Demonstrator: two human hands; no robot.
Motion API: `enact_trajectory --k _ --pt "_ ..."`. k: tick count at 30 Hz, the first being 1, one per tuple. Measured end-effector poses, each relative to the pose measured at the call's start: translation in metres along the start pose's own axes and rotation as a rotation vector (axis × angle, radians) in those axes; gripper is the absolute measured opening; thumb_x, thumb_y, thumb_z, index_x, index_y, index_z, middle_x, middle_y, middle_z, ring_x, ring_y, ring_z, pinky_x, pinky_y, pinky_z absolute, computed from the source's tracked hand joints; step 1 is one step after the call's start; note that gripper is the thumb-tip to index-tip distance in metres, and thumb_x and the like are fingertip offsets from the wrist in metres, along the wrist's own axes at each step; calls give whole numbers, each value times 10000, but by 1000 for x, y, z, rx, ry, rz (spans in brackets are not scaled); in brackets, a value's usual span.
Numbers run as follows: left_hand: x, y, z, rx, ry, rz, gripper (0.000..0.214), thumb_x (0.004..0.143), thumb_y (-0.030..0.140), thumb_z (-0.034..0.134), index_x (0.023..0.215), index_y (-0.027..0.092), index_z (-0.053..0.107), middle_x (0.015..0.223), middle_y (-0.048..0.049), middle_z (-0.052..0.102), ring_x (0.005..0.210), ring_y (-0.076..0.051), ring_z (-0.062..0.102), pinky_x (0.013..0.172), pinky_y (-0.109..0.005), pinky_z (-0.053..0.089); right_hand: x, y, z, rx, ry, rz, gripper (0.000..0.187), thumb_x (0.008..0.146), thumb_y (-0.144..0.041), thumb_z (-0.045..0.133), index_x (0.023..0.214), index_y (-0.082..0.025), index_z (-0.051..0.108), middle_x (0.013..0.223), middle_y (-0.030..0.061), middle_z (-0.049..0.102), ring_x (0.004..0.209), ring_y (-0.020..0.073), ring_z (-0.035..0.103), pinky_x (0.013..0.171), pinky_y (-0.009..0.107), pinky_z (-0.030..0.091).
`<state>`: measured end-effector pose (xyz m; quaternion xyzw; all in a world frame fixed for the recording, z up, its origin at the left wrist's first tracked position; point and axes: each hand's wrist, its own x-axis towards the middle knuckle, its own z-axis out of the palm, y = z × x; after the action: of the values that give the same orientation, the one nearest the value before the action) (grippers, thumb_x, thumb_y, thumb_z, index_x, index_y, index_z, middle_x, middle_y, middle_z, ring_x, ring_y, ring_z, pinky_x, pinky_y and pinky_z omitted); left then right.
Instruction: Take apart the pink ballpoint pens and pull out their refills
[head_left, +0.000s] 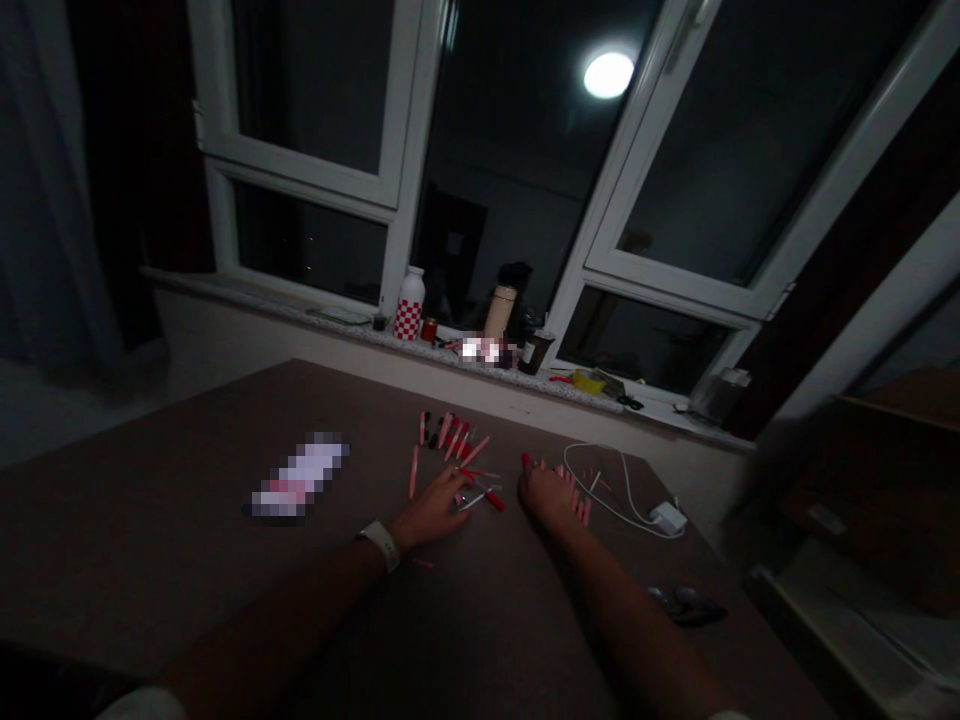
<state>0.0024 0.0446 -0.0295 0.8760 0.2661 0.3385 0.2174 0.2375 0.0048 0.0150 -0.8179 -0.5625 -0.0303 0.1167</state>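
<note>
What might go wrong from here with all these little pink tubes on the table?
The dim light may hide small pieces, like the stray pink sliver below the left hand. The slim pink tubes look round enough to roll. The right hand sits close to the white charger cable, which could snag pieces or drag them.

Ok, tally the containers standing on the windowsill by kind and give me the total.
White bottle with red check pattern: 1
Tan flask: 1
Dark cup with label: 1
Small red pot: 1
Small black pot: 1
Grey metal canister: 1
Total: 6
</note>
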Motion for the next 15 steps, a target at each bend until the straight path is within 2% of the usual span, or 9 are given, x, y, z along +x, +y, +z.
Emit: enact_trajectory --k 4,8,11,13,15 --pt "1 0 -1 15 -44 -4 331 823 244 650 1148 215 597 1139 -96 559 1003 -240 594 894 -379 501 0 1 -6 51 20 -30 295 926 -313 515 1131 -230 711 1059 188 731 1099 331 642 933 465 422" --pt "0 0 -2 -1 -55 0 379 822 248 654 1191 202 579 1177 -99 546 1023 -238 590 928 -392 499 -5 7 -10 81 47 -65 314 933 -357 512 1051 -161 728 1064 233 713 1112 360 623 939 465 405" --pt "0 1 -2 6 -45 0 395 825 270 661 1205 204 574 1212 -102 547 1077 -253 577 953 -407 497 -18 15 -7 113 57 -100 337 949 -394 474 1017 -169 717 1070 198 716 1140 329 608 935 416 406" --pt "1 1 -1 13 -39 7 384 829 279 659 1197 205 578 1214 -95 549 1058 -247 585 957 -410 499 -30 23 -1 254 86 -126 346 936 -434 483 928 -172 708 987 161 731 1040 285 644 851 348 436" --pt "1 1 0 15 -54 2 387 842 288 649 1211 202 573 1214 -90 537 1000 -226 604 932 -397 517 -45 30 9 497 87 -140 363 901 -477 509 842 -161 678 810 113 724 806 228 666 695 286 446"
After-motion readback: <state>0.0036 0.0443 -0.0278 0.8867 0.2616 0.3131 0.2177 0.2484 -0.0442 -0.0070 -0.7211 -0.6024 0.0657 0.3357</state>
